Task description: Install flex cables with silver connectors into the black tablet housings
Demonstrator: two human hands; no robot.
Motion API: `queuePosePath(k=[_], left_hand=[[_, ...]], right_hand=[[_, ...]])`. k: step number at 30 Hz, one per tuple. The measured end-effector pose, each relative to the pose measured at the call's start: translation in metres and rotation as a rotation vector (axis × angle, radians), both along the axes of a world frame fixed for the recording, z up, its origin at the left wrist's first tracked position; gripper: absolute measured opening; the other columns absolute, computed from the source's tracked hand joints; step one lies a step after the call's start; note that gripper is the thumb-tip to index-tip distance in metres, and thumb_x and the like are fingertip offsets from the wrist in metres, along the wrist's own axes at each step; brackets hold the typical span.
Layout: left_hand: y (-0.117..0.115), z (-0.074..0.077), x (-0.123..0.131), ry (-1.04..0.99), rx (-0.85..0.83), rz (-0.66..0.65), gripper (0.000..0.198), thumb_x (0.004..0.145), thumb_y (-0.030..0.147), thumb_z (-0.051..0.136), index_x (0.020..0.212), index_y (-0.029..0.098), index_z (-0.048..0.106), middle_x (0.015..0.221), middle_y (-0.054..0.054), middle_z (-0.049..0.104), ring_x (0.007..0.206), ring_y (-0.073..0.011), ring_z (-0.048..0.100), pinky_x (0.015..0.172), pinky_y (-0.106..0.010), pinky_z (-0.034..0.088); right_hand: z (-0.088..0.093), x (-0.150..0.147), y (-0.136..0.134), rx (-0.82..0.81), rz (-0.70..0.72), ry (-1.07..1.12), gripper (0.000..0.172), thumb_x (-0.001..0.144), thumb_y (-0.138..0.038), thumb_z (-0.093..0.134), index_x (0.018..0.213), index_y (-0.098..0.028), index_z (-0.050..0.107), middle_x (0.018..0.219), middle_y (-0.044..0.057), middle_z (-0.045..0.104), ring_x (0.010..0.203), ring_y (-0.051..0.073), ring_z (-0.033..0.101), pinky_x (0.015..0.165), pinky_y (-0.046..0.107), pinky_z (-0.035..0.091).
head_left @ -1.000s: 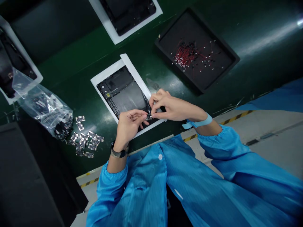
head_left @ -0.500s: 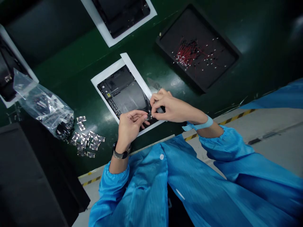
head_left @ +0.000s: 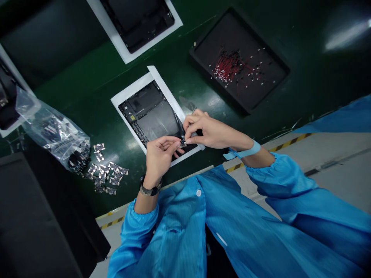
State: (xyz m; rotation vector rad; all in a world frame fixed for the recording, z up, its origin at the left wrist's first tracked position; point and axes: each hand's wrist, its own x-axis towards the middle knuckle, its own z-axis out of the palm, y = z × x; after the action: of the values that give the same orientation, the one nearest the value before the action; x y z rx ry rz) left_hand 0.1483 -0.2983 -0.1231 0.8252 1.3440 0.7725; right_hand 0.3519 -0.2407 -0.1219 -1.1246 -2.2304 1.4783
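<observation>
Left hand (head_left: 158, 158): fingertips on small circuit board (head_left: 182, 143) | right hand (head_left: 210, 133): pinching same board | below: black device housing (head_left: 153, 119) on white paper (head_left: 129, 94)

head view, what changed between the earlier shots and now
The view drifted slightly, so the black panel and plastic bag slid left in frame. Nothing was let go: the left hand and right hand keep their fingers on the small circuit board. The black device back panel stays on its white sheet.
</observation>
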Motion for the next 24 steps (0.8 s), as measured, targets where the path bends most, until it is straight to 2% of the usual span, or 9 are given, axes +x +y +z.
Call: queuePosePath(k=[12, 16, 19, 22, 24], left_hand=[[-0.003, -0.002, 0.005, 0.028, -0.002, 0.028, 0.015, 0.078, 0.025, 0.079, 0.085, 0.013, 0.073, 0.065, -0.005, 0.072, 0.061, -0.0188, 0.072, 0.052, -0.024, 0.053], [-0.003, 0.005, -0.003, 0.072, -0.029, -0.008, 0.019, 0.079, 0.030, 0.079, 0.087, 0.013, 0.073, 0.067, -0.006, 0.072, 0.062, -0.0205, 0.073, 0.050, -0.024, 0.051], [-0.013, 0.016, -0.016, 0.235, 0.003, -0.062, 0.017, 0.084, 0.032, 0.074, 0.090, 0.016, 0.075, 0.068, -0.005, 0.072, 0.058, -0.0193, 0.070, 0.049, -0.024, 0.047], [-0.027, 0.029, -0.027, 0.527, 0.216, -0.206, 0.011, 0.090, 0.029, 0.069, 0.089, 0.021, 0.077, 0.086, -0.006, 0.077, 0.069, -0.0199, 0.070, 0.065, -0.030, 0.052], [-0.027, 0.037, -0.032, 0.732, 0.362, -0.294, 0.015, 0.094, 0.028, 0.065, 0.087, 0.023, 0.077, 0.094, -0.007, 0.077, 0.081, -0.0232, 0.069, 0.076, -0.036, 0.052]], right_hand=[[-0.003, -0.003, -0.004, 0.039, -0.035, -0.005, 0.015, 0.092, -0.025, 0.066, 0.079, -0.022, 0.074, 0.100, 0.005, 0.060, 0.106, 0.025, 0.044, 0.094, 0.043, 0.027], [-0.001, 0.001, 0.003, 0.077, 0.022, -0.046, 0.015, 0.093, -0.031, 0.066, 0.085, -0.022, 0.076, 0.102, 0.006, 0.064, 0.103, 0.025, 0.046, 0.092, 0.042, 0.030], [0.008, 0.013, 0.012, 0.088, 0.060, -0.077, 0.021, 0.094, -0.037, 0.065, 0.099, -0.020, 0.076, 0.102, 0.008, 0.068, 0.098, 0.025, 0.053, 0.089, 0.041, 0.037], [0.029, 0.027, 0.022, 0.139, 0.035, -0.159, 0.028, 0.097, -0.039, 0.060, 0.108, -0.018, 0.075, 0.099, 0.010, 0.069, 0.090, 0.024, 0.059, 0.081, 0.038, 0.042], [0.049, 0.028, 0.036, 0.193, 0.059, -0.247, 0.027, 0.098, -0.038, 0.059, 0.108, -0.019, 0.075, 0.098, 0.011, 0.071, 0.084, 0.023, 0.062, 0.075, 0.038, 0.043]])
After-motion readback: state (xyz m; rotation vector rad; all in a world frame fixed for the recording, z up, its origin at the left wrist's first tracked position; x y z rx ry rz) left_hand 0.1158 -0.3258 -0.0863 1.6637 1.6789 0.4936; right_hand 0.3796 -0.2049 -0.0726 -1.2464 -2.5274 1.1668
